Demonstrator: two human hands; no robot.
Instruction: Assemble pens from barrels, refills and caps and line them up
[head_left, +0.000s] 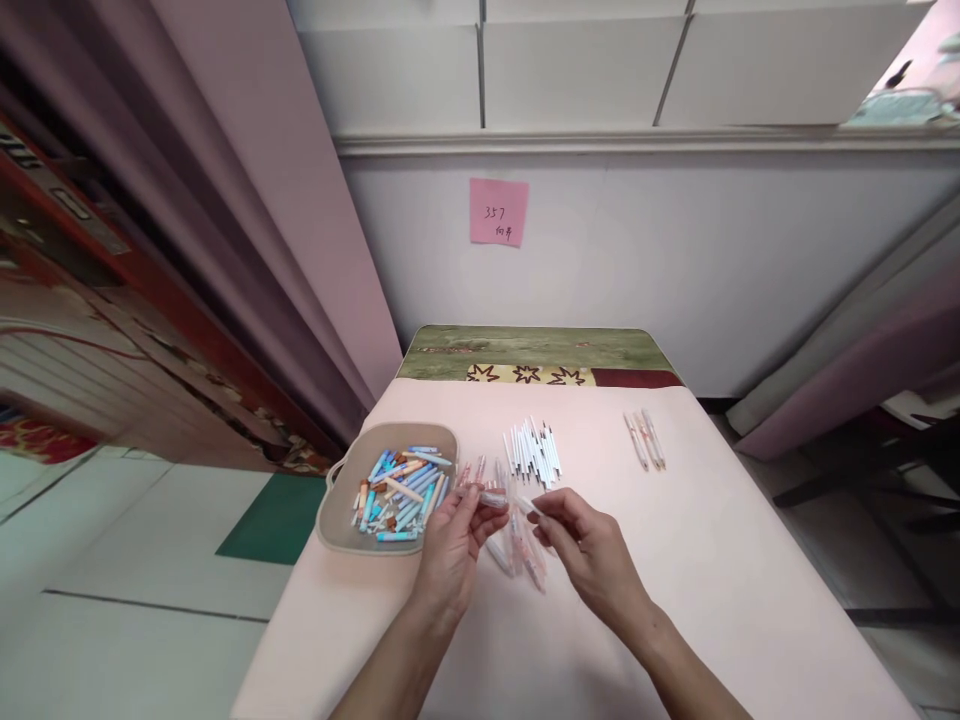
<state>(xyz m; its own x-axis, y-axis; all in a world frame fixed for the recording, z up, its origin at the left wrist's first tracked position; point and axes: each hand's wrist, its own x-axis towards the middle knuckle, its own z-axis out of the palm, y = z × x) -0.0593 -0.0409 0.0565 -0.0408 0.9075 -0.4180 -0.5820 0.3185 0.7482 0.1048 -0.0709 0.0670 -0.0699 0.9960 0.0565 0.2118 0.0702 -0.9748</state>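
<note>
The left hand (454, 535) pinches a clear tube (493, 498), the right hand (596, 545) a whitish piece (529, 508), both above the surface (720, 600), near the refills (534, 455). Joining seems in hand; the next move probably needs ends well aligned.

Likely a home — mauve curtain (247, 150), pale tiled floor (142, 570), table (525, 345) under pink cover (750, 600).

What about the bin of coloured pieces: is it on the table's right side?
No, the bin stands on the left side of the table, near the left hand.
</note>
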